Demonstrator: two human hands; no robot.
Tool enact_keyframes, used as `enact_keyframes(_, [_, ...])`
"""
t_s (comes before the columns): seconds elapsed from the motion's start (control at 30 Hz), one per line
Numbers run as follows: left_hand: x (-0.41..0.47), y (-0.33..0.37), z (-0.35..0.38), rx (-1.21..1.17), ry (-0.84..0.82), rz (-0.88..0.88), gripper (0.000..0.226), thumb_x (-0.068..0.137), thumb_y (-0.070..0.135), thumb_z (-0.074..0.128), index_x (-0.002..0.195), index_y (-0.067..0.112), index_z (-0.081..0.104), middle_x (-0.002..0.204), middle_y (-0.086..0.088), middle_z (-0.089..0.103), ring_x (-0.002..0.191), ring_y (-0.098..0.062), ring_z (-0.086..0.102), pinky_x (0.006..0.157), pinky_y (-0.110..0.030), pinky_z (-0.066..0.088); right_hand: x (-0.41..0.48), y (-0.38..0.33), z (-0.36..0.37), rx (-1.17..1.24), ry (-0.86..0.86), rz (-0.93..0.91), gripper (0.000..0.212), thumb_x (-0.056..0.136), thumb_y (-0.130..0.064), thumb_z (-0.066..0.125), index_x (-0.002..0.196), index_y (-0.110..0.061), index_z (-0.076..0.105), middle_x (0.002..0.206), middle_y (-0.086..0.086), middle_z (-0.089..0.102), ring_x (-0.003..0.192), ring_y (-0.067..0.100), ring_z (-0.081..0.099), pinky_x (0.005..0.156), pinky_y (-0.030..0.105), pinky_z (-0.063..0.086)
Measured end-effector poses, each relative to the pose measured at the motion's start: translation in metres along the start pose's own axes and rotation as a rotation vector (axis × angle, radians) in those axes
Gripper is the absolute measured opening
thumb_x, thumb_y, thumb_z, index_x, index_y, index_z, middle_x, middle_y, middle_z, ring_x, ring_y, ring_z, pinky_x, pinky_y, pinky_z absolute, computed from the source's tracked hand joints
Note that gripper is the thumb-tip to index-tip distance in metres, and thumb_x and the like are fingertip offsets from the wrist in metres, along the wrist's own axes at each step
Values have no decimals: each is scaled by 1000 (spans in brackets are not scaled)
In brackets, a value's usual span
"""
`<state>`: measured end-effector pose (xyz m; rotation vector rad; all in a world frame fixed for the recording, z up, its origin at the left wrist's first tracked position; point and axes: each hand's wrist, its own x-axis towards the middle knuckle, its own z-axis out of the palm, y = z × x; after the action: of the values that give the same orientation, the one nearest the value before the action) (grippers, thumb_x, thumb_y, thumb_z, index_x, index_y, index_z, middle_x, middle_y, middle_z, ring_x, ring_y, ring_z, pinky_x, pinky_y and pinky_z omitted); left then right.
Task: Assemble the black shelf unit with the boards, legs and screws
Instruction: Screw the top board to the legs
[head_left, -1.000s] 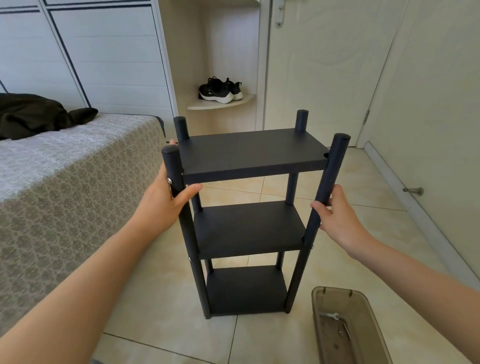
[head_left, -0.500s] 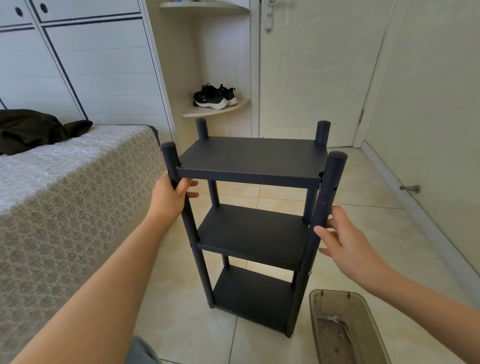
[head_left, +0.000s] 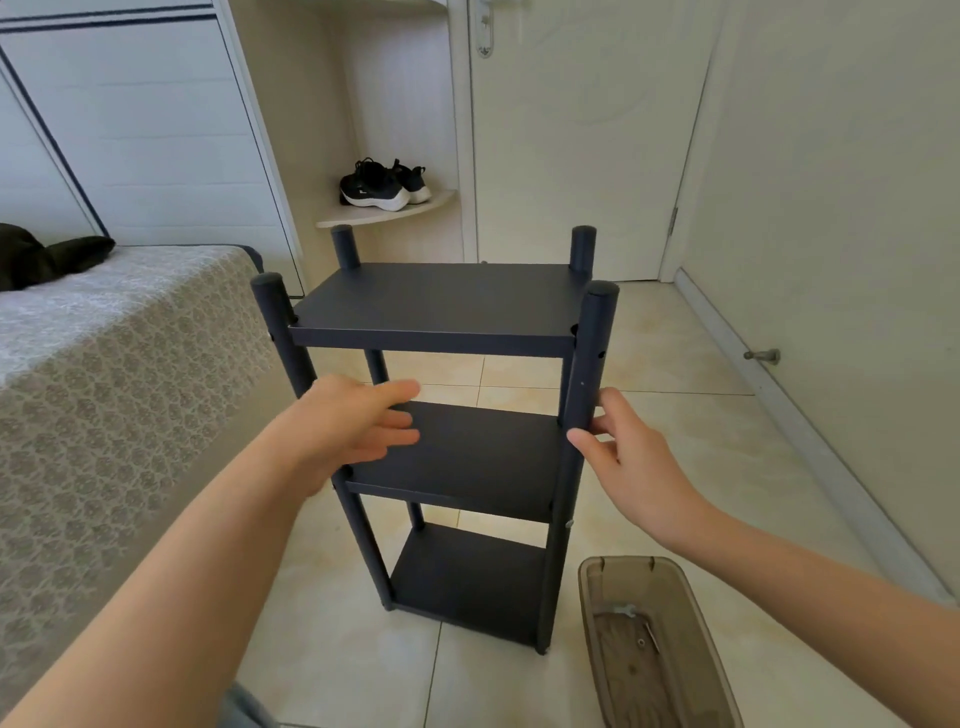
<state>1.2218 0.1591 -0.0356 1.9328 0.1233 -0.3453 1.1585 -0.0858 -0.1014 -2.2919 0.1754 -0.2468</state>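
Shelf unit: the black shelf unit (head_left: 441, 338) stands upright on the tiled floor (head_left: 675, 415), just beside the bed (head_left: 104, 389), with all four legs carrying three boards.
Boards: the top board (head_left: 441, 299) sits just below the leg tops, the middle board (head_left: 483, 457) about halfway down, and the bottom board (head_left: 467, 582) close to the floor.
My left hand: my left hand (head_left: 343, 431) is in front of the near-left leg (head_left: 283, 338), level with the middle board. The fingers are straight, slightly spread and pointing right. It is blurred, so I cannot tell whether it touches the leg or the board.
My right hand: my right hand (head_left: 634, 467) holds the near-right leg (head_left: 587, 374) lightly just above the middle board. The thumb is on the near face and the fingers are curled against the right side.
Tray: a brown see-through tray (head_left: 670, 582) lies on the floor near the foot of the near-right leg. Inside are a few small metal parts, too small for me to name.
Behind the unit: black shoes (head_left: 382, 187) sit on a corner shelf (head_left: 384, 217), next to a closed door (head_left: 571, 130).
On the bed: a dark cloth (head_left: 47, 257) lies at the far left.
Right wall: a metal door stop (head_left: 761, 356) sticks out low down.
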Motion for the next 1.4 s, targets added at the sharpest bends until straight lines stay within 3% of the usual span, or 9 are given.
enact_keyframes(0.07, [-3, 4, 17, -152, -191, 85, 48, 91, 40, 69, 128, 11, 59, 117, -4, 74, 100, -15, 74, 100, -39, 54, -1, -2, 0, 1, 4, 0, 39, 101, -29, 50, 137, -22, 38, 137, -1, 54, 121, 19, 58, 89, 22, 43])
enact_keyframes(0.17, [-5, 10, 49, -310, -349, 186, 55, 83, 46, 68, 130, 18, 59, 123, 4, 72, 111, -15, 70, 105, -39, 51, -3, -3, 0, 10, -2, 0, 39, 100, -29, 51, 137, -23, 39, 136, -1, 55, 121, 19, 58, 91, 24, 45])
enact_keyframes(0.43, [4, 19, 108, -758, -337, 158, 75, 76, 47, 73, 134, 3, 55, 124, -8, 71, 111, -20, 70, 95, -34, 55, -3, -6, 1, 40, -46, -53, 31, 100, -27, 54, 128, -26, 43, 112, -5, 62, 91, 8, 59, 65, 6, 42])
enact_keyframes(0.6, [5, 18, 114, -694, -286, 241, 55, 79, 44, 68, 115, 5, 59, 108, -5, 76, 100, -15, 74, 80, -27, 56, -2, -6, 0, 29, -60, -69, 30, 99, -28, 54, 127, -28, 44, 106, -11, 61, 81, -1, 56, 61, 0, 40])
enact_keyframes(0.73, [9, 15, 114, -620, -295, 301, 42, 81, 44, 63, 93, 4, 61, 104, -5, 77, 105, -16, 72, 100, -38, 52, -1, -5, -1, 27, -70, -60, 33, 99, -28, 55, 131, -27, 45, 116, -8, 64, 93, 3, 60, 60, -3, 38])
enact_keyframes(0.83, [8, 16, 118, -625, -252, 311, 35, 87, 40, 63, 83, 5, 60, 97, -1, 78, 101, -14, 73, 102, -40, 51, -1, -4, -1, 33, -72, -45, 35, 99, -28, 54, 132, -26, 44, 118, -8, 63, 107, 11, 64, 60, -2, 38])
enact_keyframes(1.0, [5, 16, 125, -628, -232, 321, 49, 97, 30, 60, 49, 23, 62, 94, -3, 78, 99, -16, 74, 98, -38, 52, -3, -4, -2, 47, -60, -46, 33, 99, -28, 54, 131, -25, 47, 106, -12, 59, 92, 5, 61, 61, -5, 37])
enact_keyframes(1.2, [-2, 18, 127, -654, -187, 295, 26, 97, 29, 61, 78, 12, 64, 88, 1, 78, 97, -14, 74, 105, -41, 49, -5, -2, -4, 55, -76, -65, 29, 99, -27, 55, 128, -23, 49, 114, -5, 68, 100, 11, 67, 67, 1, 41])
enact_keyframes(1.4, [-3, 18, 124, -589, -186, 337, 39, 98, 29, 59, 62, 23, 73, 85, 3, 78, 93, -12, 74, 91, -35, 55, -3, -1, -6, 71, -97, -84, 33, 98, -28, 56, 130, -22, 51, 117, -3, 68, 103, 12, 66, 68, 1, 40])
